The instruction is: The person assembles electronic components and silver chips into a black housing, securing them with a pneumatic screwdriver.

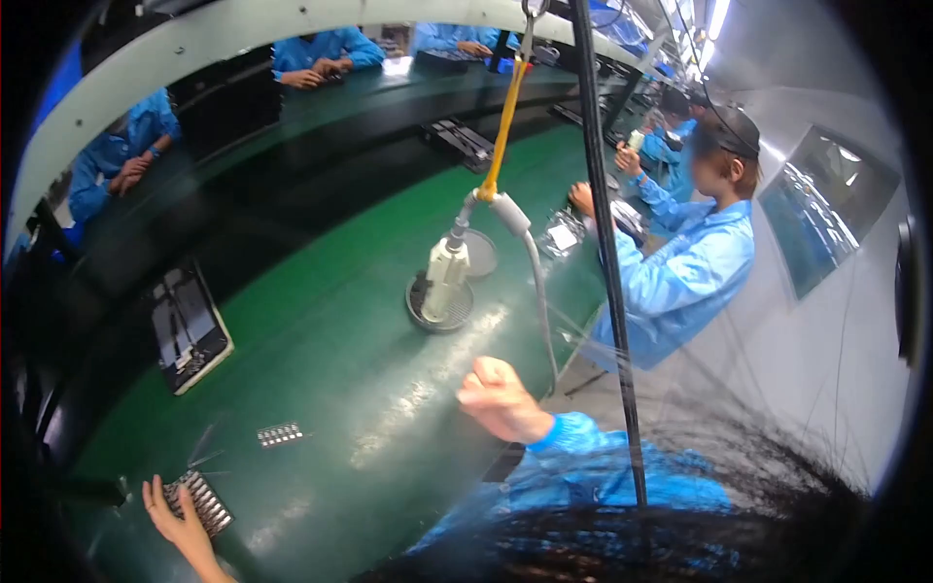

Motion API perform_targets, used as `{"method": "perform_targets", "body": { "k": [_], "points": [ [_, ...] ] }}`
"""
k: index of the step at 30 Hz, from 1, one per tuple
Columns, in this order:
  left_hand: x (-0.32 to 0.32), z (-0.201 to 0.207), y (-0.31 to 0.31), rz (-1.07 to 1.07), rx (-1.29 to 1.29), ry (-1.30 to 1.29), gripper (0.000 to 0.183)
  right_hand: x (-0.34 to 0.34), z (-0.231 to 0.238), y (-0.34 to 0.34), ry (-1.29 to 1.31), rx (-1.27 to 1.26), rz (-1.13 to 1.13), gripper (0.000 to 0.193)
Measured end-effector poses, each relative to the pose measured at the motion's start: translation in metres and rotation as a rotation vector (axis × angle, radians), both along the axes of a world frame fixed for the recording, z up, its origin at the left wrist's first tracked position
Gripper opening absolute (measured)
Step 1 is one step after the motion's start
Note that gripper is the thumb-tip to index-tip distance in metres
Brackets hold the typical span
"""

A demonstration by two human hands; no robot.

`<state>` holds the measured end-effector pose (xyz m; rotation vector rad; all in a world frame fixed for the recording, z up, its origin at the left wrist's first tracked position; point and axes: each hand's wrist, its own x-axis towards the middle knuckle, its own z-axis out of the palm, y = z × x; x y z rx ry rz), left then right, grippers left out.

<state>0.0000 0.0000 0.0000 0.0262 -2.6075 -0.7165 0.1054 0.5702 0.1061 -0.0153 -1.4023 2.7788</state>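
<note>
Steadiness matters most: my left hand [183,530], digits spread, meets the dark rectangular tray [216,498] of silvery metal parts [208,512] at the lower left, though from this distance I can't tell whether it grips. My right hand [503,400], curled closed with nothing visible in it, is above the glossy green tabletop [330,389]. I'd press only the tray's rim, keeping it flat and its rows undisturbed.

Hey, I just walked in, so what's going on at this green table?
The person's left hand is at rows of small metal parts, fingers spread. The right hand is curled above the green table; I can't tell whether it holds anything. A white tool hangs from a yellow strap, and a co-worker in blue is farther along.
</note>
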Motion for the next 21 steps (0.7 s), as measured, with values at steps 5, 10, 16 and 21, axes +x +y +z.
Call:
{"method": "perform_targets", "body": {
  "k": [5, 10, 16, 21],
  "points": [
    [0.04, 0.057, 0.035, 0.135, -0.149, -0.329, 0.054, -0.1, -0.01, -0.055, -0.042, -0.808, 0.55, 0.047],
    [0.051, 0.079, 0.035, 0.055, -0.104, -0.24, 0.074, -0.137, -0.009, -0.128, 0.246, 0.251, 1.395, 0.051],
    [0.021, 0.066, 0.036, 0.026, 0.064, -0.011, 0.061, -0.135, -0.062, -0.152, 0.721, 0.948, -0.088, 0.044],
    [0.031, 0.079, 0.051, 0.078, 0.421, -0.073, 0.057, -0.122, -0.066, -0.153, 0.468, 0.879, 0.055, 0.054]
  ]
}}
